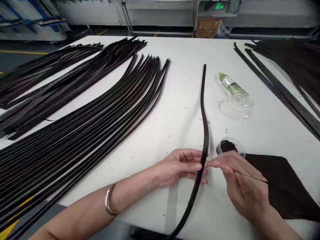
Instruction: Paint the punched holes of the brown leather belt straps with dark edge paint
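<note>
Belt strap (205,133), lower end off-frame

We see two bare hands, the left hand (181,168) and the right hand (243,186), running back into bare forearms, with the left forearm (82,213) long and slim. Around the left wrist we see a smooth, polished silver-coloured bangle (109,199), a plain rounded band that catches the light. We find the fingers (190,155) slender and tapering, with no sleeve showing on either arm
</note>
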Action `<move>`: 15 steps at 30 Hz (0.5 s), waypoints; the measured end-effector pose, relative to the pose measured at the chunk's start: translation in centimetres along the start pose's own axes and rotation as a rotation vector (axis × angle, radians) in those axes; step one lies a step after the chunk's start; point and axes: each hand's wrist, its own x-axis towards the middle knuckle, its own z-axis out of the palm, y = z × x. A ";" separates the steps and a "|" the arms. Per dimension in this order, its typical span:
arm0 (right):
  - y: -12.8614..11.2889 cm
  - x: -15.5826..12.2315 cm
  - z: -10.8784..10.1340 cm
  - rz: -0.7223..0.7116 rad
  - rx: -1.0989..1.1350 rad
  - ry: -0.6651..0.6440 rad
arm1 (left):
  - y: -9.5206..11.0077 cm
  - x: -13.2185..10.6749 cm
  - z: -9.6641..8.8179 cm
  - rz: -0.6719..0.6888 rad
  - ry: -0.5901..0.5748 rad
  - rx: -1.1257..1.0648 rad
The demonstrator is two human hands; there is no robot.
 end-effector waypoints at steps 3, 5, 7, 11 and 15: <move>-0.1 -0.5 -0.4 0.073 0.013 -0.077 | -0.1 0.1 0.0 0.006 -0.001 -0.006; -0.3 -0.8 -0.7 0.131 0.014 -0.082 | -0.2 0.2 -0.1 0.007 -0.006 -0.014; -0.5 -1.1 -0.9 0.227 -0.026 -0.021 | -0.1 0.1 -0.1 0.010 -0.005 -0.023; -0.9 -0.8 -0.9 0.569 -0.096 0.253 | -0.1 0.1 0.1 0.018 0.003 -0.045; -0.9 0.5 -0.2 0.753 0.056 0.199 | -0.1 0.0 0.3 0.039 0.005 -0.074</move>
